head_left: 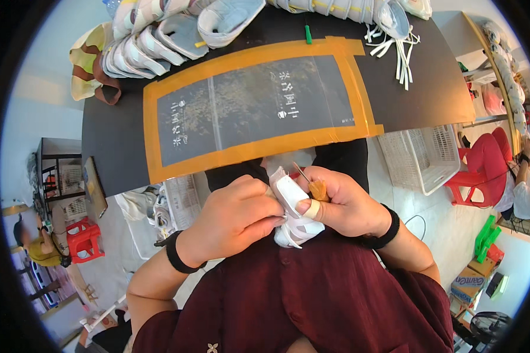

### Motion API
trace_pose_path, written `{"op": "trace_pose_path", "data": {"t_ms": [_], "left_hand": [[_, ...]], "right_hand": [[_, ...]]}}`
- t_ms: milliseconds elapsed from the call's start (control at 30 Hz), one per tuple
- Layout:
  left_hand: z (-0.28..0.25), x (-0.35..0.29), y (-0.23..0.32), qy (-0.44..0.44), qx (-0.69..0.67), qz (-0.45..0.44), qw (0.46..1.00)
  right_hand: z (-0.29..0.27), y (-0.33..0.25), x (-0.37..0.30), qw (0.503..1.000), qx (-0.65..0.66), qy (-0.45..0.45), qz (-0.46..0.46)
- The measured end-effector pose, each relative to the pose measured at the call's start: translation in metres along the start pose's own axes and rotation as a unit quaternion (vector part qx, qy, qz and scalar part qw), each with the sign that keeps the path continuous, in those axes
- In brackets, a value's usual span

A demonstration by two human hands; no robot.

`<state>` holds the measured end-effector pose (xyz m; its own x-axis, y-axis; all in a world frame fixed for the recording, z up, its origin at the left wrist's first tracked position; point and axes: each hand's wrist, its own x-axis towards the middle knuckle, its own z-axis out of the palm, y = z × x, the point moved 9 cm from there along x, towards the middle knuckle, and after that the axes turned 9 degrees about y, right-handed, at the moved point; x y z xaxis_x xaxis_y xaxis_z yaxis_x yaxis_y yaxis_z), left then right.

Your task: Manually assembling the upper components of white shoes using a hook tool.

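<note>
Toward twelve o'clock stretches a broad black table (412, 106), bearing a dark rectangular sheet (247, 109) bordered with orange tape (151, 132) and, at eleven o'clock, a cluster of grey-white shoe uppers (174, 38). Toward six o'clock from the sheet, the left hand (241, 209) pinches and the right hand (347, 203) thumb-presses a small white shoe upper (291, 195), the right also gripping an amber-handled metal awl (318, 190), its tip toward eleven.

white shoe piece (300, 230), orange-brown tool handle (318, 191)
</note>
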<state>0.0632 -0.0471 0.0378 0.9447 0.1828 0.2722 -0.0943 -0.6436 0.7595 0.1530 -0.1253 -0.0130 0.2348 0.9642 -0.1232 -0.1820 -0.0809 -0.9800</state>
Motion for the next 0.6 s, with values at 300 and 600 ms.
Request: {"op": "trace_pose_path", "data": {"t_ms": [300,600], "left_hand": [[0.018,-0.009,-0.007,-0.062,-0.056,-0.119,0.989],[0.029,-0.012,-0.006,-0.076,-0.044,-0.173,0.981]], "right_hand": [[-0.002,0.012,-0.014,0.996,-0.082,0.021,0.035],[0.004,0.017,-0.02,0.996,-0.073,0.04,0.03]]}}
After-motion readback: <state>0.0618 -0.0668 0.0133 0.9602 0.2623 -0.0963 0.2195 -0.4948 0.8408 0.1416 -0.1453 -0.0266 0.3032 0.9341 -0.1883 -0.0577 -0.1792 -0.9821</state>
